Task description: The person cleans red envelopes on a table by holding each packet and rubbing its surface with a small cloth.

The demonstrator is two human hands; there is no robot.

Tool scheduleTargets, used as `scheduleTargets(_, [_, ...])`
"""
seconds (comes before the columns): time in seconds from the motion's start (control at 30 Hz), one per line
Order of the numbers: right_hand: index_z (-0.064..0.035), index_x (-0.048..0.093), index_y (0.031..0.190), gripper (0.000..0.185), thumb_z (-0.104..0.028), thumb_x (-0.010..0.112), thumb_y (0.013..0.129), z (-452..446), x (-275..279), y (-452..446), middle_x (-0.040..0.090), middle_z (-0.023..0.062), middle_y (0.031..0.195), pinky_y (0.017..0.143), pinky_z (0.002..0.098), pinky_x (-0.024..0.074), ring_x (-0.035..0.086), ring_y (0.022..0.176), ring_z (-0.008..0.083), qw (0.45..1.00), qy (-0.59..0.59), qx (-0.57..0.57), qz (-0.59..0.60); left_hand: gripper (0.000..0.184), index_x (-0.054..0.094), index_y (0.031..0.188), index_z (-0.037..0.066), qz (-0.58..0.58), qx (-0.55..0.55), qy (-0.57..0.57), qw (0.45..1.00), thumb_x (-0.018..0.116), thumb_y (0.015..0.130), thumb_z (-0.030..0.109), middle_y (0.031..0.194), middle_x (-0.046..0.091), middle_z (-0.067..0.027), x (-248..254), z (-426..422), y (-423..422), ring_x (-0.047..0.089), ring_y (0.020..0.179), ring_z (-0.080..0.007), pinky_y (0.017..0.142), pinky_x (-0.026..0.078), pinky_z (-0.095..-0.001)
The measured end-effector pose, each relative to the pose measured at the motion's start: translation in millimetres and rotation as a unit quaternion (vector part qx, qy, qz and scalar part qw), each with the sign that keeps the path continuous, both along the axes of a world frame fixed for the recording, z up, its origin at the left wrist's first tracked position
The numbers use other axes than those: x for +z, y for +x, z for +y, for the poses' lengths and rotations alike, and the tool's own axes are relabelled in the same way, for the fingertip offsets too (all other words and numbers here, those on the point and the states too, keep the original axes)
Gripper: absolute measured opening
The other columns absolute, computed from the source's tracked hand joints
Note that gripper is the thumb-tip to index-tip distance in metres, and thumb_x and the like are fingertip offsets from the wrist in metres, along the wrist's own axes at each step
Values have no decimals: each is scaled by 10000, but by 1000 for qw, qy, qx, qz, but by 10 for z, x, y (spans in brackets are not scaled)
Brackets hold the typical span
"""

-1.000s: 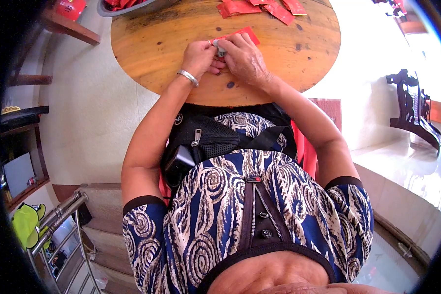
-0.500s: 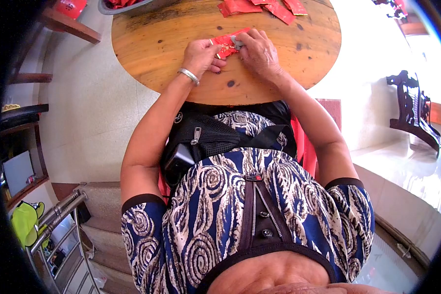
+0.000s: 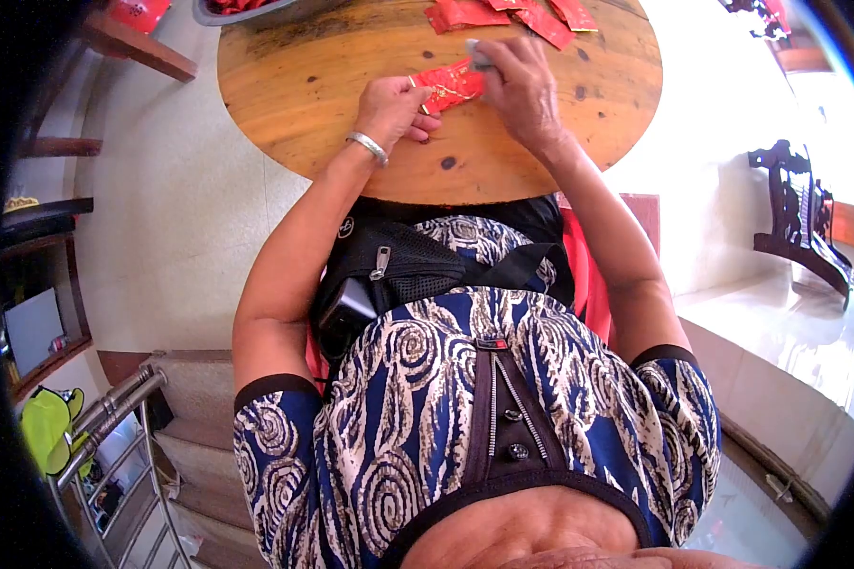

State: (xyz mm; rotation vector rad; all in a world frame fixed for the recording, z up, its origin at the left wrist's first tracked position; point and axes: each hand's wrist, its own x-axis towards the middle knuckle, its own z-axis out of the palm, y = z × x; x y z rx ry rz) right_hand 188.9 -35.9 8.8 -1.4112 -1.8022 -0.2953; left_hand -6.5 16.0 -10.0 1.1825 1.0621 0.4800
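My left hand [image 3: 392, 110], with a silver bangle at its wrist, pinches the left end of a small red packet [image 3: 452, 87] with gold print. The packet lies just above the wooden table. My right hand [image 3: 522, 87] is closed on a small greyish cloth [image 3: 479, 53], which sticks out past the fingertips. Those fingers are at the packet's right end; whether they touch it I cannot tell.
More red packets [image 3: 546, 27] lie at the far side of the round wooden table [image 3: 304, 104]. A grey basin [image 3: 273, 13] with red packets sits at its far left. A metal stair railing [image 3: 114, 417] is at lower left, and a dark carved chair [image 3: 788, 213] stands at right.
My right hand has moved slightly right and away from me with the cloth, uncovering more of the packet. The packet looks flatter now. My left hand keeps its place.
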Motion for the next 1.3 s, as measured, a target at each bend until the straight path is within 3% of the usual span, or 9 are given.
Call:
scheduleTargets(0.27, [-189,664,1109,325,-138,593,796,81,-174,-258,597,55,992,808,405,474,538,960,285,988,-88,88,-90,257,629,1108,21,-2,6,24,1000,521,975,213,894,688,-81,30,-20,7,687,651,-147,481,552,-234])
scheduleTargets(0.37, [-197,670,1088,312,-136,595,791,89,-161,-210,600,50,1015,825,405,472,540,991,286,985,-144,41,-90,257,629,1095,19,7,2,11,1000,542,966,224,873,684,-80,12,-7,15,682,641,-143,481,552,-235])
scheduleTargets(0.47, [-146,677,1057,311,-42,585,778,91,-133,-143,606,64,965,830,408,475,544,914,298,985,-139,17,-102,252,632,1071,18,13,1,2,1000,565,954,231,847,677,-81,28,-1,6,676,628,-137,480,551,-234])
scheduleTargets(0.57, [-157,682,1046,306,-51,594,772,128,-199,-54,604,66,963,830,410,477,543,917,298,986,-132,6,-104,246,633,1052,19,-5,-1,11,1000,578,945,234,826,672,-82,-4,5,-1,670,617,-129,482,551,-232])
scheduleTargets(0.63, [-193,683,1004,232,-152,613,787,131,-223,-6,597,44,982,805,422,480,543,984,293,984,-138,-23,-109,242,635,1051,22,-9,-1,5,1000,576,945,231,828,674,-84,-8,7,1,668,618,-124,483,550,-230])
scheduleTargets(0.87, [-195,698,986,200,-163,615,808,77,-178,175,600,51,954,823,429,476,545,982,291,981,-154,-79,-94,231,636,1031,23,-1,2,4,1000,574,942,228,825,674,-86,-6,13,5,668,622,-119,485,553,-233])
scheduleTargets(1.07, [-173,696,976,204,-140,626,787,31,-155,382,600,66,957,834,423,477,544,979,306,985,-129,-88,-75,229,634,995,24,-11,5,5,1000,588,936,240,819,674,-86,-5,11,-7,666,617,-119,481,552,-235])
scheduleTargets(1.3, [-102,663,975,220,-80,620,761,21,85,286,598,102,925,783,417,485,556,900,320,997,12,-79,11,227,630,987,23,-12,6,0,1000,599,931,241,812,677,-91,22,0,-6,665,607,-122,472,548,-233])
